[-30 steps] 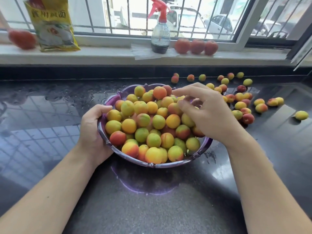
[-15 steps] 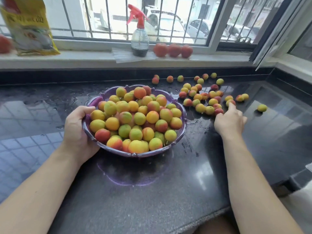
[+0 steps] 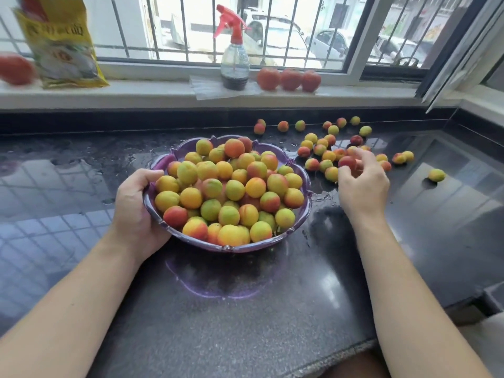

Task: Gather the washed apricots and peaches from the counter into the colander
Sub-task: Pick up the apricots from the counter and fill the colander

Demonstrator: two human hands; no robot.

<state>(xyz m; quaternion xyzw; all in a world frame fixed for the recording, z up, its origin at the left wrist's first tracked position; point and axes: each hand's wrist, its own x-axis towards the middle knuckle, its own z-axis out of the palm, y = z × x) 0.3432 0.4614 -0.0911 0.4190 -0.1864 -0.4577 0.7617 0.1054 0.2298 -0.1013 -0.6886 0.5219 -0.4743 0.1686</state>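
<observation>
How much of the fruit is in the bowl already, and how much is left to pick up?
Most is done: the purple plastic colander is heaped with yellow, green and red fruit. In hand: the right hand is curled round a red fruit in the loose cluster on the wet black counter, while the left hand grips the colander's rim. Left: over twenty scattered fruits, including one lone yellow-green fruit far right.

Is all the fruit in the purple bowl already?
No, many small peaches and apricots still lie loose on the wet black counter to the right of the purple colander.
</observation>
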